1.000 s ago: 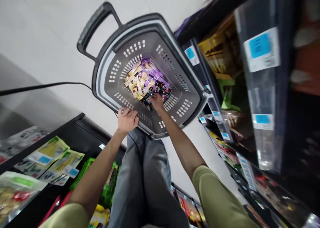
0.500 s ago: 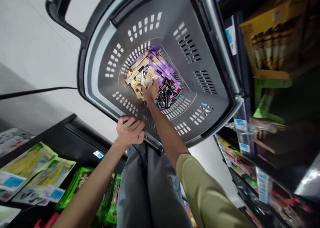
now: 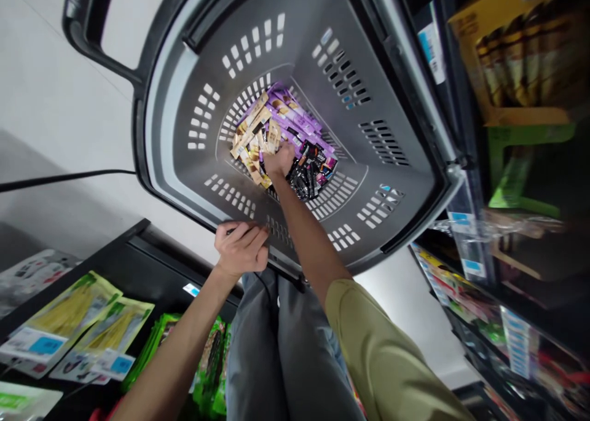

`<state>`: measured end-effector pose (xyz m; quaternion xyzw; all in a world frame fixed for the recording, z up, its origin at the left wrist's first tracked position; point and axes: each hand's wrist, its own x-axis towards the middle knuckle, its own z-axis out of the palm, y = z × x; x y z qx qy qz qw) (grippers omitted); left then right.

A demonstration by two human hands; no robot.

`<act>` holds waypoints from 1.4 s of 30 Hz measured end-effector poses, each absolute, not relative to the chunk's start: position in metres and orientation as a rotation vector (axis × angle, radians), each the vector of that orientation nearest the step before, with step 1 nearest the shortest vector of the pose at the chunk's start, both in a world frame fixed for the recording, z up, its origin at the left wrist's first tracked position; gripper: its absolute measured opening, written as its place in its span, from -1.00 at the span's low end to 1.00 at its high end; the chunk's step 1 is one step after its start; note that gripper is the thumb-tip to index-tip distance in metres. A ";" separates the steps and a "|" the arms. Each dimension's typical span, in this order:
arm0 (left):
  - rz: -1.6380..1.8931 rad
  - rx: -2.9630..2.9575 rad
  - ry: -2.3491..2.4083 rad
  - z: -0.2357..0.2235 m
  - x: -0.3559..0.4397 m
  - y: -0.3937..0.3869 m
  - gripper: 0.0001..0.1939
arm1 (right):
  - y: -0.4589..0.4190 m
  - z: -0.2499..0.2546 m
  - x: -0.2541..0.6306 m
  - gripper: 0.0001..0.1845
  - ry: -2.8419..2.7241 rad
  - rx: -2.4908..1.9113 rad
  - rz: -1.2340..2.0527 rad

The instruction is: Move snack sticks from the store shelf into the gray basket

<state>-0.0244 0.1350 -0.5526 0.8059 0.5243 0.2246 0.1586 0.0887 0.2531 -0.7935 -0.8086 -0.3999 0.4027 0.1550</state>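
Observation:
A deep grey plastic shopping basket [image 3: 391, 120] with slotted walls hangs tilted before me. My left hand [image 3: 242, 246] is closed over its near rim, fingers curled onto the inside. Reaching down to the basket floor, my right hand [image 3: 279, 160] has its fingers closed at the cream snack packets [image 3: 251, 135], though the fingertips are partly hidden. Purple snack packets [image 3: 297, 117] lie along the far side of the pile. Small black packets [image 3: 311, 169] lie just right of my right hand.
Dark shelving [image 3: 479, 181] with boxed snacks [image 3: 530, 52] rises close on the right. At the lower left, a black shelf [image 3: 152, 267] holds hanging yellow-green packs [image 3: 74, 304] and green bags [image 3: 212, 359]. The basket's long black handle [image 3: 76, 31] sticks out at the upper left.
The view has shifted slightly, so the right shelf sits farther right and the basket looks a little larger. My right hand stays at the cream packets; my left hand keeps the rim.

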 end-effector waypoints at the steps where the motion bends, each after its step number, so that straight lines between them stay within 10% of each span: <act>1: 0.638 2.310 1.495 -0.552 -0.024 0.136 -0.73 | 0.253 -0.794 0.088 -0.62 -1.154 -2.319 1.178; 11: 0.444 2.295 1.544 -0.552 -0.026 0.133 -0.80 | 0.236 -0.742 0.135 -0.61 -1.189 -2.323 1.223; 19: -0.168 1.868 1.543 -0.505 -0.008 0.150 -0.78 | 0.196 -0.606 0.196 -0.67 -1.033 -2.244 1.324; 33: -0.168 1.426 1.334 -0.219 -0.005 0.073 0.04 | 0.050 -0.249 0.139 -0.68 -0.645 -1.819 1.705; 42: 0.057 1.455 1.110 -0.069 -0.041 0.063 -0.30 | 0.042 -0.094 0.105 -0.56 -0.539 -1.370 1.615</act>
